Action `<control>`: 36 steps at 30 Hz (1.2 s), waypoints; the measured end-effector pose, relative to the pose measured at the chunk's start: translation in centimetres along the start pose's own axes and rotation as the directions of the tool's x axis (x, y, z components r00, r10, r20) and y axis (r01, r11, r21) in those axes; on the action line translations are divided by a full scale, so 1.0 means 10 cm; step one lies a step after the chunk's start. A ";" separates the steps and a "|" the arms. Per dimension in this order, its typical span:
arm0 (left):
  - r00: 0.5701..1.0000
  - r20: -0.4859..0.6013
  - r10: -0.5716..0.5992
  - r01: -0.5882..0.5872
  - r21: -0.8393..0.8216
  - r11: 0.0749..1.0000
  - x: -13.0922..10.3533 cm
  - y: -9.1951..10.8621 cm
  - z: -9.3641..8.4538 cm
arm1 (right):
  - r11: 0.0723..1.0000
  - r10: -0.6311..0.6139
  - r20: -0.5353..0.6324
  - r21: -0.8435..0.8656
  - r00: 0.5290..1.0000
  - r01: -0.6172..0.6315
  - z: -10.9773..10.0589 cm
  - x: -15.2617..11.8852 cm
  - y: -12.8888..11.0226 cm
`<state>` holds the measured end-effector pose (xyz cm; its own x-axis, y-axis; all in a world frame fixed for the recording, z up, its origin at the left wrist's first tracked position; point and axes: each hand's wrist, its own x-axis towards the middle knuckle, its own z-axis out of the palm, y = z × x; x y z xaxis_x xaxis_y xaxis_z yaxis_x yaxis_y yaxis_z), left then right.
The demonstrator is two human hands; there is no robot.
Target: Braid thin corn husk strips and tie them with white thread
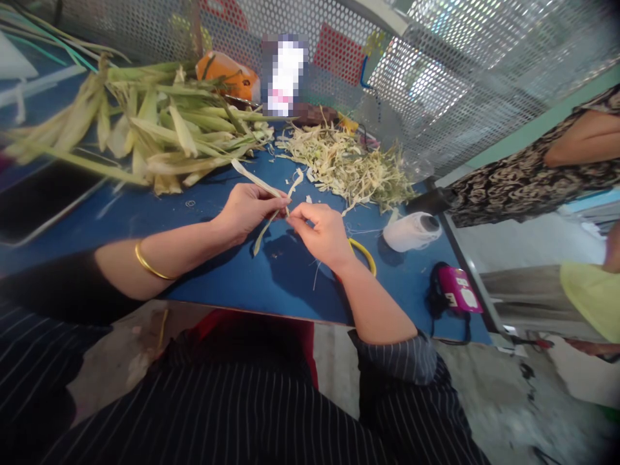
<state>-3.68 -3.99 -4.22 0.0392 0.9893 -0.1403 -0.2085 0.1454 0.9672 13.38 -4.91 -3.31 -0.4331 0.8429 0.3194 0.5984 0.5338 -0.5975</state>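
My left hand [249, 210] pinches a pale corn husk strip [256, 177] between thumb and fingers; one end sticks out up and to the left, another dangles below the fingers. Close against it, my right hand [320, 229] pinches the same bundle of husk, where the strips cross. The fingertips hide the crossing itself. A yellow ring-shaped handle [365, 255] shows partly behind my right wrist. Beyond my hands lie a heap of whole green-yellow corn husks [159, 129] and, to its right, a pile of shredded husk [343, 161].
On the blue table [217, 278] at right stand a white thread cone [411, 231] and a magenta box with a black strap [460, 290]. An orange bag [227, 76] and a blurred upright screen lean near the perforated metal panel [334, 55]. People are at the right, beyond the table edge.
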 end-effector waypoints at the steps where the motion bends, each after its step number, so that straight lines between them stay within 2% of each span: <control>1: 1.000 0.010 -0.001 0.001 0.002 1.000 0.00 0.00 0.00 | 0.998 0.038 0.014 0.058 0.999 -0.039 -0.01 0.00 0.00; 3: 0.998 0.059 -0.027 0.027 0.001 1.000 0.00 0.00 -0.01 | 0.961 0.167 0.014 0.221 0.986 -0.165 -0.01 0.01 0.03; 6: 0.986 0.151 -0.073 0.070 0.019 0.997 -0.02 0.00 -0.03 | 0.780 0.365 0.057 0.526 0.929 -0.339 0.01 0.04 0.11; 9: 0.966 0.227 -0.121 0.108 0.069 0.992 -0.03 -0.01 -0.03 | 0.572 0.432 0.142 0.720 0.890 -0.393 0.05 0.06 0.15; 12: 0.953 0.262 -0.152 0.120 0.134 0.984 -0.04 -0.03 -0.03 | 0.514 0.469 0.109 0.773 0.877 -0.371 0.09 0.06 0.14; 19: 0.960 0.238 -0.148 0.103 0.189 0.976 -0.07 0.01 0.01 | 0.668 0.515 -0.132 0.681 0.847 -0.301 0.21 0.07 0.17; 22: 0.967 0.213 -0.142 0.092 0.229 0.969 -0.07 0.02 0.03 | 0.757 0.498 -0.166 0.562 0.851 -0.333 0.21 0.08 0.22; 24: 0.969 0.201 -0.146 0.096 0.239 0.966 -0.07 0.02 0.02 | 0.840 0.440 -0.133 0.410 0.888 -0.355 0.15 0.08 0.23; 26: 0.969 0.193 -0.154 0.108 0.230 0.967 -0.06 0.01 0.01 | 0.917 0.369 -0.159 0.225 0.916 -0.330 0.06 0.06 0.21; 30: 0.964 0.205 -0.169 0.122 0.226 0.966 -0.07 0.00 0.01 | 0.980 0.154 -0.397 -0.052 0.905 -0.190 -0.08 0.03 0.13; 32: 0.960 0.227 -0.164 0.104 0.254 0.962 -0.09 0.00 0.03 | 0.991 0.097 -0.357 -0.055 0.929 -0.124 -0.08 0.04 0.11; 34: 0.953 0.266 -0.146 0.067 0.287 0.956 -0.11 -0.01 0.04 | 0.994 0.108 -0.199 0.053 0.974 -0.099 -0.03 0.05 0.11; 36: 0.942 0.308 -0.136 0.036 0.310 0.950 -0.13 -0.02 0.05 | 0.970 0.142 -0.052 0.208 0.988 -0.128 0.03 0.05 0.11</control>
<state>-3.20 -5.27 -4.14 0.3662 0.9091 -0.1983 0.1060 0.1710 0.9795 13.63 -3.88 -3.99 -0.3076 0.9126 0.2694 0.4959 0.3954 -0.7731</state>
